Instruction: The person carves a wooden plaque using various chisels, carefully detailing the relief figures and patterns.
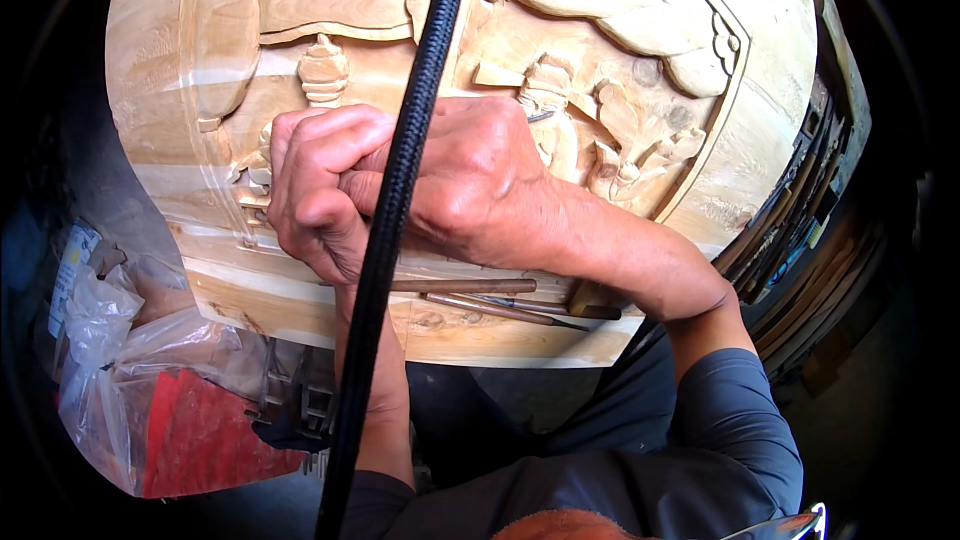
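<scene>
A pale wooden panel (330, 0) with raised carving lies under both hands. Over its middle, my left hand (322, 180) is closed with curled fingers, pressed against my right hand. My right hand (475, 175) is closed too, knuckles up, its forearm crossing the panel's lower right. What the fingers grip is hidden. A small dark metal tip (541, 117) shows just beyond the right knuckles, beside a carved vase-like form (546, 83). Below the hands, a wooden-handled tool (465, 286) and a slim chisel (500, 308) lie along the near edge.
A black braided cable (425, 70) runs across the view, in front of the left wrist. Leftward are a clear plastic bag (97, 325), red material (215, 440) and a labelled container (72, 265). Thin boards (800, 210) stand stacked at the right.
</scene>
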Motion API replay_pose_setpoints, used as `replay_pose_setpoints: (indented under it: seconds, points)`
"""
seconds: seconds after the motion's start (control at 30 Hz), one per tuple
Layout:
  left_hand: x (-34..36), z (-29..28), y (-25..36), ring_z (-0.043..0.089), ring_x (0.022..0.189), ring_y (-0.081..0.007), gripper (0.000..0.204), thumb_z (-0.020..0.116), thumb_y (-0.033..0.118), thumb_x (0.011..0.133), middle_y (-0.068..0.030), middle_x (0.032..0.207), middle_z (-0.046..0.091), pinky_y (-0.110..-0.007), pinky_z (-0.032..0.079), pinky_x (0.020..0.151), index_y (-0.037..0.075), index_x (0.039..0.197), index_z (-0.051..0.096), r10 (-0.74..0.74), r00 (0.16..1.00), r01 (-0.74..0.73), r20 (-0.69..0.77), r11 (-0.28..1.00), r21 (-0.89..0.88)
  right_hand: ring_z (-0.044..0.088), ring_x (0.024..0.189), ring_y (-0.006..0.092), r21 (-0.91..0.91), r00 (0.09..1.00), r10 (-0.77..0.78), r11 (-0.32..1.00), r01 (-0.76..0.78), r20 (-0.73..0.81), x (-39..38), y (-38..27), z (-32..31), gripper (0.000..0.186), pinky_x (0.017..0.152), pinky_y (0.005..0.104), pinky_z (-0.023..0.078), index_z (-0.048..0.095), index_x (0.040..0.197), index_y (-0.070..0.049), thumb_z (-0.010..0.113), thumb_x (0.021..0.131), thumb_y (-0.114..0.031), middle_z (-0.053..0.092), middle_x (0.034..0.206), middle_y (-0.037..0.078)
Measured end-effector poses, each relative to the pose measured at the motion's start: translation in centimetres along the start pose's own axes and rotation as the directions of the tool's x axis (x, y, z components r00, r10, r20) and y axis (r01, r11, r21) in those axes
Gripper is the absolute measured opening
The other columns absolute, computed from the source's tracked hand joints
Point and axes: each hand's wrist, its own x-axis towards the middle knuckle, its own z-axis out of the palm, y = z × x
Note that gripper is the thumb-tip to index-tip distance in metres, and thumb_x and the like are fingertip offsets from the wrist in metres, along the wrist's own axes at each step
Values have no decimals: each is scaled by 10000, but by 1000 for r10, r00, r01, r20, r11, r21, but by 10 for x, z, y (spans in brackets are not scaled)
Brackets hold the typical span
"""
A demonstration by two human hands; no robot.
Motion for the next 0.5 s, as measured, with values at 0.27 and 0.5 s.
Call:
replay_pose_setpoints:
  seconds: [0.27, 0.5]
  points:
    - [-1, 1, 0, 668, 961, -304, 932, 184, 681, 1170, -179, 997, 756, -431, 557, 892, -42, 1045, 759, 8, 1000, -8, -9, 1000, -9, 689, 626, 283, -8, 1000, -10, 1000, 10, -13, -1, 2, 1, 193, 530, 408, 535, 617, 753, -120, 800, 756, -183, 629, 695, 57]
    - [2, 1, 4, 666, 956, -317, 959, 154, 702, 1158, -194, 996, 755, -440, 555, 893, -41, 1051, 750, 14, 1000, -14, 5, 1000, -3, 678, 609, 255, -47, 998, -33, 998, 31, -48, -2, 2, 2, 173, 512, 391, 525, 626, 756, -125, 791, 738, -173, 626, 693, 36]
